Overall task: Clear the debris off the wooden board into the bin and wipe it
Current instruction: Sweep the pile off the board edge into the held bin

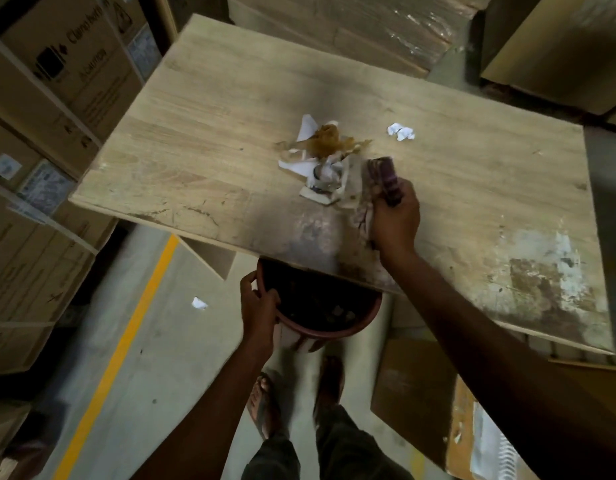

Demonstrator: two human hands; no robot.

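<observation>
A maroon bin (320, 306) is held under the near edge of the wooden board (230, 109) by the left hand (259, 306), its grip closed on the rim. A dark cloth (384, 180) is clenched in the right hand (396, 218), just beside the debris pile (322, 161). One crumpled paper scrap (400, 132) lies apart, farther back on the board.

One wooden board (230, 133), one reddish bin (330, 327), one debris pile (323, 161), two stray paper scraps (400, 132) (199, 303), and two hands (259, 306) (396, 216).

Both arms reach forward, hands closed.
Left hand (259, 306) hooks its fingers over a rim; right hand (396, 216) fists, knuckles up.
</observation>
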